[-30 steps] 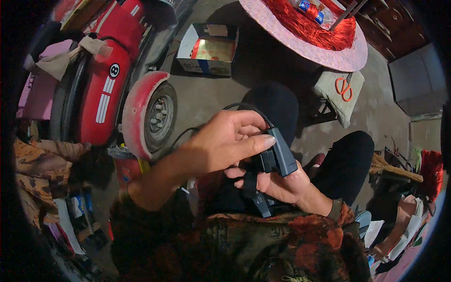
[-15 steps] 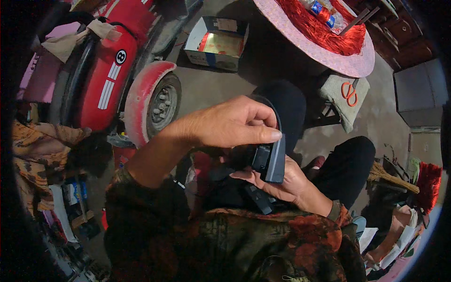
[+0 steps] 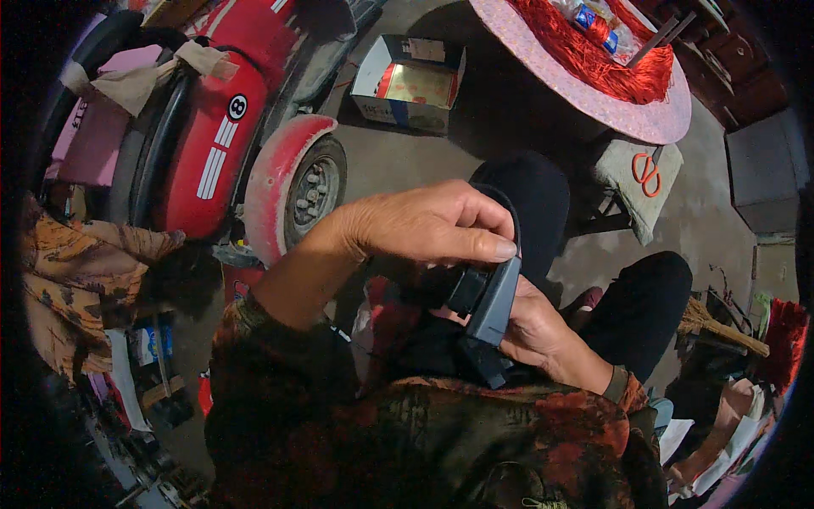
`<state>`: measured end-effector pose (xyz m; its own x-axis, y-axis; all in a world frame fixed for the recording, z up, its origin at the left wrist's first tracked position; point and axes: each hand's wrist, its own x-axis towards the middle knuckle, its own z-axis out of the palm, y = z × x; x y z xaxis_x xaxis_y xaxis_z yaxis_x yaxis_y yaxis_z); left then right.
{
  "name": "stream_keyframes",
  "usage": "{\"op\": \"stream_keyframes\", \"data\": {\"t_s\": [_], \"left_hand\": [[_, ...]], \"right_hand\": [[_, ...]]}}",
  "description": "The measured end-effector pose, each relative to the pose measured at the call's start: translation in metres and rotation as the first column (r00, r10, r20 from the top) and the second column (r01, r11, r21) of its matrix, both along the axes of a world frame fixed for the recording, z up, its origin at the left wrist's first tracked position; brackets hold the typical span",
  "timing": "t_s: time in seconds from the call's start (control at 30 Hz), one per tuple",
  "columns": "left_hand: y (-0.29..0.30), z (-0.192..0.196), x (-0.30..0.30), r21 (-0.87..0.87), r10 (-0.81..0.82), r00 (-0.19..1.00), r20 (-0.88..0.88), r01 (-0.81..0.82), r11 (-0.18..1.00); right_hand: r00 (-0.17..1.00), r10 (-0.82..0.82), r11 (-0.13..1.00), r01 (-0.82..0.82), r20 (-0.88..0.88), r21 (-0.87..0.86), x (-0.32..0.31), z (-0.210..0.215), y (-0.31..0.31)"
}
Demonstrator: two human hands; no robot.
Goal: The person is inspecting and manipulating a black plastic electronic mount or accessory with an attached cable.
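A dark grey plastic block-shaped part (image 3: 494, 301) sits upright over my lap, with a smaller black piece and a black cord beside it. My left hand (image 3: 424, 225) reaches across from the left and pinches the top of the part between thumb and fingers. From below on the right, my right hand (image 3: 530, 331) cups it, fingers wrapped around its lower end. Both hands are over my black-trousered knees (image 3: 530, 191). The underside of the part is hidden by my right palm.
A red three-wheeled vehicle (image 3: 229, 144) with a dusty wheel (image 3: 309, 191) stands close at the left. An open cardboard box (image 3: 411, 81) lies on the concrete floor ahead. A round pink table (image 3: 593, 93) with red fringe is at the upper right, a cushioned stool (image 3: 636, 182) beneath it.
My left hand has slid up to the top of the grey part and the part has turned more upright. The view has shifted slightly closer.
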<state>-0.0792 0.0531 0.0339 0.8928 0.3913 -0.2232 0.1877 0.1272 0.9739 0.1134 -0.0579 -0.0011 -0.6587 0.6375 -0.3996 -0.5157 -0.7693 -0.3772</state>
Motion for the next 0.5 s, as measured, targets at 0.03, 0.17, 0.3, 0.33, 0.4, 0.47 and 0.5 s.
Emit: {"op": "stream_keyframes", "data": {"t_s": [0.03,0.17,0.3,0.33,0.4,0.47,0.5], "left_hand": [[0.0,0.001,0.0,0.004,-0.007,1.0,-0.012,0.007,1.0],[-0.001,0.0,0.002,0.08,-0.024,0.999,0.034,0.022,0.997],[-0.003,0.007,0.005,0.109,-0.05,0.998,0.026,0.047,0.993],[-0.003,0.009,0.005,0.111,-0.056,0.998,0.013,0.055,0.992],[-0.003,0.016,0.007,0.153,-0.081,0.996,-0.028,0.084,0.985],[-0.001,0.019,0.009,0.19,-0.092,0.995,-0.047,0.099,0.977],[0.0,0.02,0.01,0.206,-0.09,0.995,-0.048,0.098,0.974]], "right_hand": [[1.0,0.0,1.0,0.0,-0.01,0.006,-0.001,-0.001,0.0],[0.999,-0.029,1.0,0.029,0.02,0.008,-0.004,0.002,0.0],[0.999,-0.036,0.999,0.036,0.039,0.012,-0.005,0.006,0.001],[0.998,-0.025,1.0,0.024,0.057,0.019,-0.004,0.005,0.0],[0.996,-0.004,0.999,0.001,0.093,0.032,0.0,0.0,-0.001],[0.997,-0.028,0.999,0.025,0.071,0.047,-0.005,0.001,-0.001],[0.997,-0.041,0.998,0.038,0.06,0.055,-0.007,0.001,-0.001]]}}
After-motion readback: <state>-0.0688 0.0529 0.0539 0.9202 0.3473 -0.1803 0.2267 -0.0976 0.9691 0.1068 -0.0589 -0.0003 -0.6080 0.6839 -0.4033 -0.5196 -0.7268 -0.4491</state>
